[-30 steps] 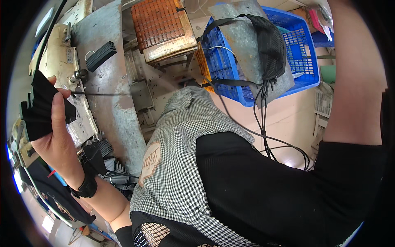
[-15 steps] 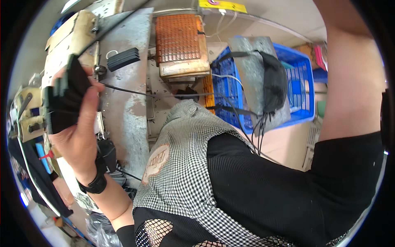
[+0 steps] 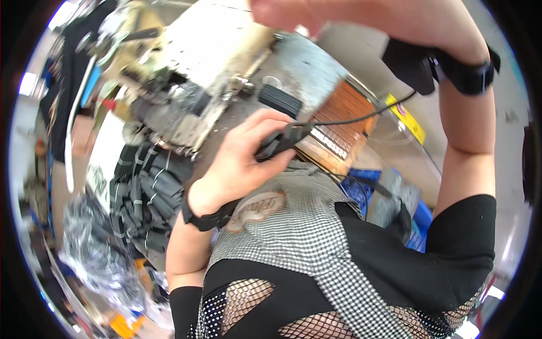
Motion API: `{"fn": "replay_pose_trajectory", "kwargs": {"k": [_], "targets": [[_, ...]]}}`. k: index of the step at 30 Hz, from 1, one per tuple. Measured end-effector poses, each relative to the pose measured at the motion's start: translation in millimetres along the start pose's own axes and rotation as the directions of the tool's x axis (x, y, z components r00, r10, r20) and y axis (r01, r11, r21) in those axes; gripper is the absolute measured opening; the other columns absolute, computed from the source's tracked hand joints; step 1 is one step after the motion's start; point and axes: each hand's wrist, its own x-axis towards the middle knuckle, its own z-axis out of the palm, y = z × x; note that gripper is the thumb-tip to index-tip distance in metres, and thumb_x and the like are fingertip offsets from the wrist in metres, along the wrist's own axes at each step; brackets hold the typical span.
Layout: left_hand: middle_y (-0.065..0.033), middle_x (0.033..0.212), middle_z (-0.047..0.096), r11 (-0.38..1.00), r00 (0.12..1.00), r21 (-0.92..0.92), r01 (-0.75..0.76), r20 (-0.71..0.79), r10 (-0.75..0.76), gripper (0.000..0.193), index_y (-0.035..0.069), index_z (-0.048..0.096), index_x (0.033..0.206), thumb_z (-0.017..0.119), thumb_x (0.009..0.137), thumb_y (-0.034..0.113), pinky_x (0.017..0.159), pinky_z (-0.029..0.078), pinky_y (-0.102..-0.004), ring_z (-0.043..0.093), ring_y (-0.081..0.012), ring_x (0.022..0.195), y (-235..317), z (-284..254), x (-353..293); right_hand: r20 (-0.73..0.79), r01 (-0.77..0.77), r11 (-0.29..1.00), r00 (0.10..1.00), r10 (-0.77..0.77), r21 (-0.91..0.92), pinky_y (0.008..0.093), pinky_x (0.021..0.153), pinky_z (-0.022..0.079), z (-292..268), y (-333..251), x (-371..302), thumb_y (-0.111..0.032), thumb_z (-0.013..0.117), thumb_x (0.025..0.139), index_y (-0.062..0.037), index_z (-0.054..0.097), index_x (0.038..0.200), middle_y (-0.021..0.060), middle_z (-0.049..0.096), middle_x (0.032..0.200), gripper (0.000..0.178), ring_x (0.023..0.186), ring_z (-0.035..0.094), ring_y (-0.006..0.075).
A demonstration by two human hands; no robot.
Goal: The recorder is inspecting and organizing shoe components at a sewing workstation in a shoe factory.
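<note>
In front of the apron, near the middle of the view, my left hand [image 3: 240, 155] is closed round a bundle of flat black strips [image 3: 281, 141]. A black band circles that wrist. My right hand [image 3: 285, 12] reaches across to the top edge, smeared by motion and partly cut off, so its fingers do not show clearly. On the right wrist sit a dark band and a black device [image 3: 409, 65], with a black cable [image 3: 367, 117] running from it toward my left hand. Beyond the left hand, a tied black bundle [image 3: 279, 100] lies on the worn metal tabletop [image 3: 307, 59].
A machine with metal fittings [image 3: 169, 107] stands to the left. Below it are several tied black bundles [image 3: 147, 189] and a clear plastic bag [image 3: 93, 248]. An orange-brown slatted mat [image 3: 344, 121] covers a stool. A blue basket [image 3: 419, 226] with a grey board stands at right.
The view has turned. My left hand has come from the far left to before the apron, its fanned strips now gathered closer. My right arm has swung across the top, bringing its hand into view.
</note>
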Motion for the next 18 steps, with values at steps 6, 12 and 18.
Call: {"fn": "replay_pose_trajectory", "kwargs": {"k": [6, 12, 18], "targets": [[-0.011, 0.11, 0.062, 0.801, 0.929, -0.578, 0.154, -0.191, -0.316, 0.031, -0.002, 0.057, 0.113, 0.063, 0.085, 0.01, 0.075, 0.051, -0.028, 0.063, -0.015, 0.085, 17.3, -10.1, -22.4, 0.085, 0.341, 0.856, 0.938, -0.335, -0.389, 0.0289, 0.065, 0.047, -9.0, 41.5, 8.3, -0.009, 0.067, 0.074, -0.0004, 0.06, 0.105, 0.0068, 0.059, 0.081, 0.033, 0.072, 0.057, 0.0163], [-0.0103, 0.096, 0.066, 0.74, 0.762, -0.67, 0.057, -0.449, -0.466, 0.027, 0.0, 0.059, 0.11, 0.061, 0.089, 0.017, 0.073, 0.053, -0.0285, 0.065, -0.0158, 0.082, 24.3, -40.0, -63.9, 0.141, 0.306, 0.751, 0.95, -0.277, -0.585, 0.0291, 0.071, 0.045, -47.8, 21.2, 9.5, -0.005, 0.066, 0.072, 0.0002, 0.057, 0.11, 0.0063, 0.058, 0.088, 0.04, 0.077, 0.055, 0.0154], [-0.0116, 0.096, 0.066, 0.734, 0.629, -0.675, -0.08, -0.605, -0.488, 0.028, -0.002, 0.056, 0.112, 0.061, 0.09, 0.014, 0.075, 0.055, -0.0307, 0.066, -0.0183, 0.083, 49.6, -53.2, -97.5, 0.282, 0.52, 0.801, 0.849, -0.447, -0.296, 0.0319, 0.062, 0.049, 31.5, 14.3, 73.5, -0.004, 0.071, 0.071, 0.0001, 0.059, 0.099, 0.0101, 0.061, 0.082, 0.031, 0.07, 0.06, 0.0231]]}}
